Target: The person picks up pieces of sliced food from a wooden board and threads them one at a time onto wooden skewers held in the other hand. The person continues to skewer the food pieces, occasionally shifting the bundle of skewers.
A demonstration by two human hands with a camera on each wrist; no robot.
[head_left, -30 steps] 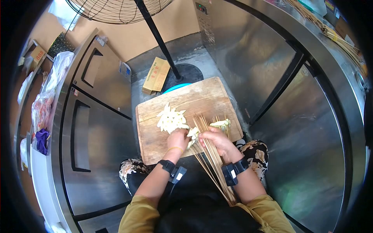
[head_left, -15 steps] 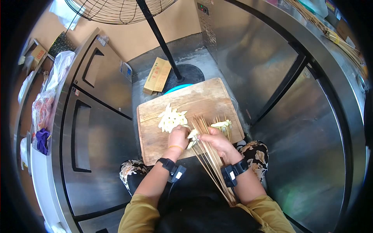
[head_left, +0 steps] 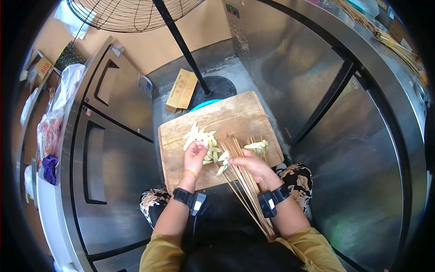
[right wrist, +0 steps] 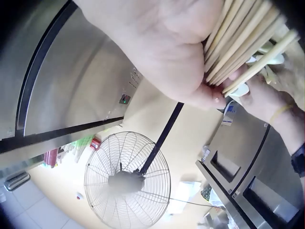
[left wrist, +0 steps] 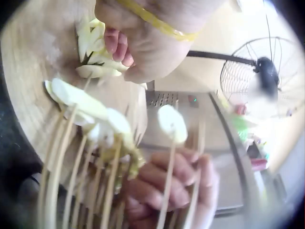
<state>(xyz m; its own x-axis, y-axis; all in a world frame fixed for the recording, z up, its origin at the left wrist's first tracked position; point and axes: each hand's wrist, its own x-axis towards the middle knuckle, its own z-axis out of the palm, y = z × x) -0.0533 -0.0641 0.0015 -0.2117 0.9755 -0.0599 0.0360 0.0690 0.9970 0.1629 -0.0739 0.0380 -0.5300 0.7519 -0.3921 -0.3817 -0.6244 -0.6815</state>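
My right hand (head_left: 254, 165) grips a bundle of thin bamboo skewers (head_left: 244, 177) over the near right part of the wooden cutting board (head_left: 181, 170). A pale vegetable slice (left wrist: 172, 123) sits threaded on a skewer beside that hand in the left wrist view. My left hand (head_left: 195, 156) reaches over a pile of pale vegetable slices (head_left: 194, 134), its fingers bent among them; I cannot tell whether they pinch one. Threaded slices on skewers (head_left: 257, 145) lie at the board's right side, just beyond the right hand.
The board lies across the person's knees. Beyond it stand a fan (head_left: 181, 45) on a black pole and a cardboard box (head_left: 181, 90). Steel cabinets (head_left: 118, 167) flank both sides. More skewers (head_left: 398, 52) lie bundled on the right counter.
My left hand has shifted left and away from the skewers, uncovering slices at the pile's right edge. My right hand keeps its hold on the skewers and has barely moved.
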